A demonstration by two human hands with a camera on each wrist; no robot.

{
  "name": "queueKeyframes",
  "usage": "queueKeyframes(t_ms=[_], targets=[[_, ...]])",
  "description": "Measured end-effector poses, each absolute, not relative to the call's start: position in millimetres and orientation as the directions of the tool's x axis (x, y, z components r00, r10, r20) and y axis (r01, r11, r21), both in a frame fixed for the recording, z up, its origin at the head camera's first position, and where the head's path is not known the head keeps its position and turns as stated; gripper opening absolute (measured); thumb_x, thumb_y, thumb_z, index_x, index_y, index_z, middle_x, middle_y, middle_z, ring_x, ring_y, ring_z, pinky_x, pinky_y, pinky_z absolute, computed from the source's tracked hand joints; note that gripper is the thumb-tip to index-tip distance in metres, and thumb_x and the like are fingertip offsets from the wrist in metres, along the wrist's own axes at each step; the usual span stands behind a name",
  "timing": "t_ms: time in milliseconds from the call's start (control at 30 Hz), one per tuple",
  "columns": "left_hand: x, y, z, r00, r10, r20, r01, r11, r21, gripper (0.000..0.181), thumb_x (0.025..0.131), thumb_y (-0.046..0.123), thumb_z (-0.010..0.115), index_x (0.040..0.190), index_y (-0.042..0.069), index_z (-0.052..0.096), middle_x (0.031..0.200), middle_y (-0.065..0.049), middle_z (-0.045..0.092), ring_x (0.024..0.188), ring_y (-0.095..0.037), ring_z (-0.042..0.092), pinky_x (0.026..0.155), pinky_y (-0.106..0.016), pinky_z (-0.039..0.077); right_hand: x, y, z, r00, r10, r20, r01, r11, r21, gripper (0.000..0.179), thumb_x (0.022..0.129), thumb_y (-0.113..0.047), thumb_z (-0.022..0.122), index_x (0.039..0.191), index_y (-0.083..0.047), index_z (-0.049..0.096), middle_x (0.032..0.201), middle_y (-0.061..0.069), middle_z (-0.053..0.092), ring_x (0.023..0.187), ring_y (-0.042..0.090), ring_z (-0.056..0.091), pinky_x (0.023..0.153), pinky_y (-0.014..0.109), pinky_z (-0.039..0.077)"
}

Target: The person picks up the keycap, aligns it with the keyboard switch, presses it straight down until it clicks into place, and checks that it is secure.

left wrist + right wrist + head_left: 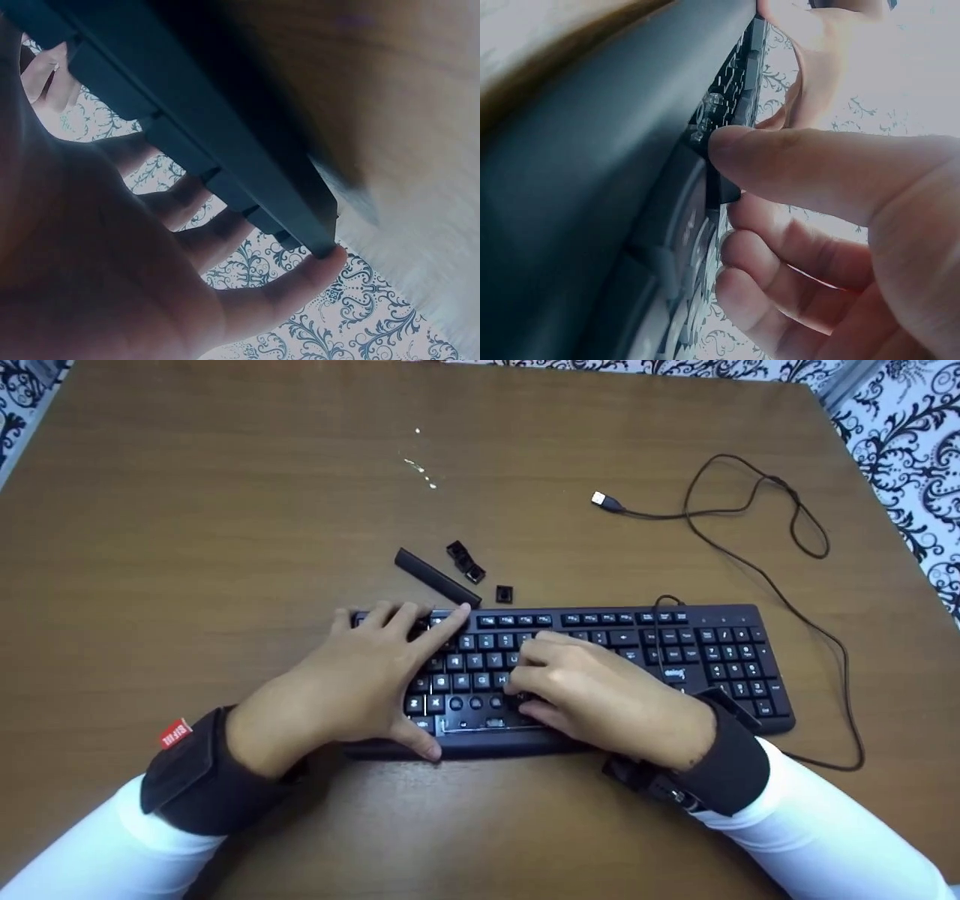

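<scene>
A black keyboard [517,742] lies on the wooden table, with some keycaps off in its lower rows and bare switch spots [475,703] showing. My left hand [360,679] is spread across its left end, thumb at the front edge and index fingertip by the back edge. Fairly straight fingers of that hand [277,296] show past the keyboard in the left wrist view. Over the lower middle keys, my right hand [577,682] pinches a black keycap [727,191] between thumb and index finger. Its other fingers curl beside the keys.
Behind the keyboard lie a long space bar keycap [435,576], a small cluster of keycaps [465,561] and a single keycap [504,595]. The keyboard's cable [772,577] loops at the right, ending in a USB plug [607,502]. Small pale marks [420,469] show farther back.
</scene>
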State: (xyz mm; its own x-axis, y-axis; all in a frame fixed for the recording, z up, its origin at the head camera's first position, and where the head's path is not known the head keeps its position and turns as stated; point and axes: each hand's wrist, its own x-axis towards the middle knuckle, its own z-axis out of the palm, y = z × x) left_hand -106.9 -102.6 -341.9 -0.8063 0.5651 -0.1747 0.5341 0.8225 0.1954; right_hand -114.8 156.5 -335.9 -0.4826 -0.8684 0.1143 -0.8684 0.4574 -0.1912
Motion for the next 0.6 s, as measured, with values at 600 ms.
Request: queueKeyframes(t_ms=[600], targets=[[-110.1,-102.9,-345.9,-0.802,0.569,-0.182,0.536,0.819,0.204,0.139,0.053,0.085,0.073,0.162,0.029,0.008,0.148,-0.019,0.043,0.137,-0.042,0.041,0.099,-0.073,0.037,-114.6,156.6,-338.5,-0.508,-0.856,0.093,-0.849,0.480,-0.218,0.018,0.084,-0.016,0.080,0.098,-0.009,0.072,0.094,0.003,0.067,0.086,0.018,0.062,0.077,0.030,0.056]])
